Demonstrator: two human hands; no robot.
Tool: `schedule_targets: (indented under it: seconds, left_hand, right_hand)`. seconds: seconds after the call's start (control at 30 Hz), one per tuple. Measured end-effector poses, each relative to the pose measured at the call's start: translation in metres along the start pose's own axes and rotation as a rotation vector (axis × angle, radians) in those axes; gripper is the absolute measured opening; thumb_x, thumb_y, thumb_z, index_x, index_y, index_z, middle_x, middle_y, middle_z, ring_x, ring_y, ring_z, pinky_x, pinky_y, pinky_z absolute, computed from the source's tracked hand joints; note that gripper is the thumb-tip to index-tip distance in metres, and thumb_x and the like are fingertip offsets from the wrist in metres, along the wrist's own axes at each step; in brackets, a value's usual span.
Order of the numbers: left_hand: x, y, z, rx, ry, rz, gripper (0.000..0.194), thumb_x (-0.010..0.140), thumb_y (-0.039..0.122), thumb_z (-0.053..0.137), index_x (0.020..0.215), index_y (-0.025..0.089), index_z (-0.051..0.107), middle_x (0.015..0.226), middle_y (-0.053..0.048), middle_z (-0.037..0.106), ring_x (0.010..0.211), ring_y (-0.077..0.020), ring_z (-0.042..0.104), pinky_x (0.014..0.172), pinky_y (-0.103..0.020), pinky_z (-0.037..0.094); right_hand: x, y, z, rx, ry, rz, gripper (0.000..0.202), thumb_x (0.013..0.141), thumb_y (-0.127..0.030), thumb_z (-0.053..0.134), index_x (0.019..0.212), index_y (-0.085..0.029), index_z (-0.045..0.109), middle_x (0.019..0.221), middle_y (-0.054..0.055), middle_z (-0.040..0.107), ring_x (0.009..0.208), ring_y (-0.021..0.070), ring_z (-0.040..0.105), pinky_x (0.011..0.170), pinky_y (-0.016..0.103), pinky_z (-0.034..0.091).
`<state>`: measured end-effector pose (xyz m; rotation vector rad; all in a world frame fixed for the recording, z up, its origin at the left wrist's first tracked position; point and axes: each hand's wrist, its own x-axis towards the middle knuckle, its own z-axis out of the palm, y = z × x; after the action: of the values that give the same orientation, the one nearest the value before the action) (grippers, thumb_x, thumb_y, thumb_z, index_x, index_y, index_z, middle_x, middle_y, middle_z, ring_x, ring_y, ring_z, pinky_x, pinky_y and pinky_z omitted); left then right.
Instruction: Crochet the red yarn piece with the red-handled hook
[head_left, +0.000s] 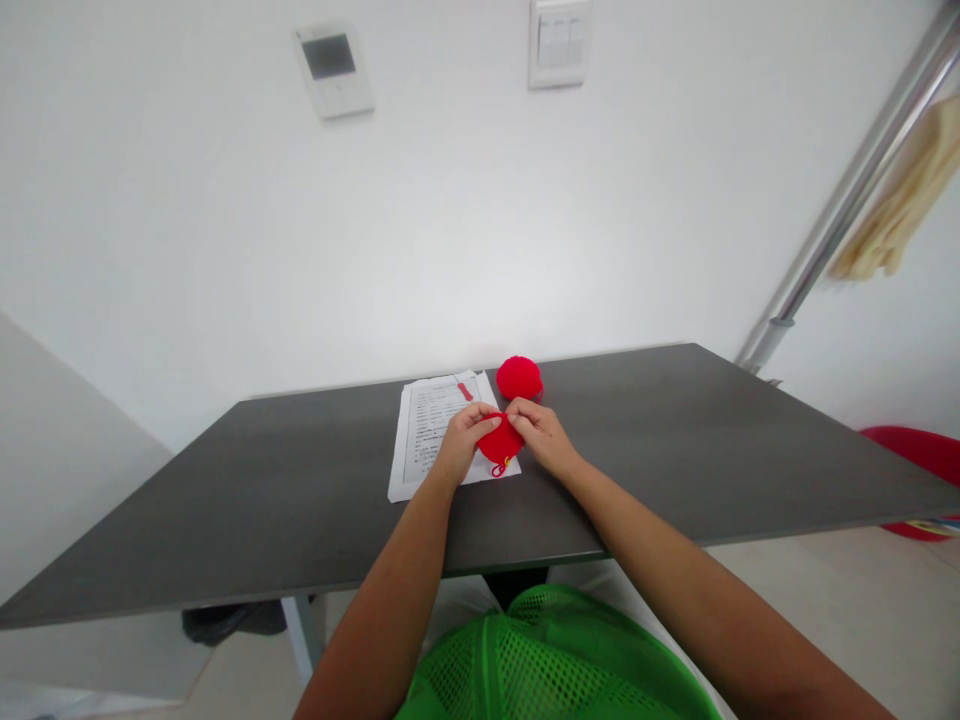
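Between my two hands is a small red crocheted piece (pixel 499 441), with a loop of red yarn and a bit of yellow hanging at its lower edge. My left hand (pixel 466 438) pinches its upper left side. On the upper right edge, my right hand (pixel 541 432) has its fingers closed on the same piece. Just behind my hands sits a ball of red yarn (pixel 519 379). A crochet hook with a red handle (pixel 465 391) lies on a printed sheet of paper (pixel 409 478), which is partly under my left hand.
The dark grey table (pixel 285 500) stands against a white wall. A metal pole (pixel 840 225) and beige gloves (pixel 900 205) are at the right. Beyond the table's right edge is a red round container (pixel 911 445). A black bag (pixel 232 620) lies under the table's left side.
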<state>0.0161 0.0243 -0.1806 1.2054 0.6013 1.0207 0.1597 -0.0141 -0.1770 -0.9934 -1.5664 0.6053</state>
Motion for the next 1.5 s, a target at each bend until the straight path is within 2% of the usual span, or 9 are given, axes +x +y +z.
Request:
schedule_targets:
  seconds: [0.23,1.13,1.5]
  left_hand:
    - [0.0009,-0.0019,-0.0022,0.031,0.030,0.004,0.023,0.060,0.029,0.075,0.072,0.015,0.060,0.063,0.002,0.062,0.056,-0.0098,0.054,0.058,-0.022,0.038]
    - [0.0011,-0.0020,-0.0049,0.154,0.020,0.062,0.020,0.062,0.029,0.073,0.072,0.016,0.061,0.065,0.002,0.061,0.059,-0.0111,0.054,0.060,-0.024,0.040]
    - [0.0004,-0.0010,-0.0026,0.104,0.026,0.029,0.023,0.059,0.029,0.075,0.072,0.016,0.062,0.065,0.001,0.062,0.058,-0.0112,0.055,0.058,-0.023,0.040]
  right_hand:
    - [-0.0001,0.0006,-0.0007,0.006,-0.032,0.005,0.015,0.079,-0.024,0.043,0.065,-0.019,0.048,0.059,-0.004,0.044,0.055,0.0109,0.040,0.055,0.024,0.031]
    - [0.0004,-0.0019,-0.0013,0.005,-0.068,0.017,0.015,0.080,-0.025,0.044,0.066,-0.020,0.047,0.059,-0.004,0.041,0.055,0.0110,0.038,0.055,0.024,0.030]
    - [0.0002,-0.0011,-0.0007,0.005,-0.031,0.002,0.015,0.078,-0.024,0.043,0.064,-0.020,0.047,0.060,-0.003,0.042,0.057,0.0115,0.038,0.055,0.024,0.030]
